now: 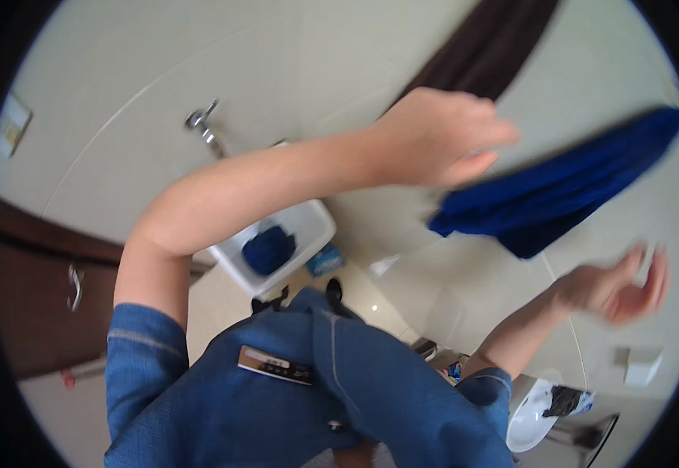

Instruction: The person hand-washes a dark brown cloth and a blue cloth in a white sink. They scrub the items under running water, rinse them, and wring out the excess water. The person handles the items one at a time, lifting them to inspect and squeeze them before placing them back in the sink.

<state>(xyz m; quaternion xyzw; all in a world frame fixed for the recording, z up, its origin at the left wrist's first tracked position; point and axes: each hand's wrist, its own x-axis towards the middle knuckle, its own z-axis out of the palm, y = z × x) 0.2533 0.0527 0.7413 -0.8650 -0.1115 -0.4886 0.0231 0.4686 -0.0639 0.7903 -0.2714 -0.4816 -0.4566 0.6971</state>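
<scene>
My left hand (449, 139) is raised at the top centre, its arm bent across the view. The thumb stands apart from the fingers, which are blurred, and I see nothing in them. Behind it hangs a dark brown cloth (489, 48) against the wall. A blue cloth (565, 195) hangs to its right, between my two hands. Out to the right is my right hand (616, 290), also blurred, with curved fingers spread and no object between them. Neither hand clearly touches a cloth.
A white washtub (316, 222) holds a bundled dark blue cloth (269, 249); a metal tap (199, 118) is on the wall above. A blue package (325, 261) stands beside the tub. A brown door (63, 288) is at left, a white basin (530, 421) at lower right.
</scene>
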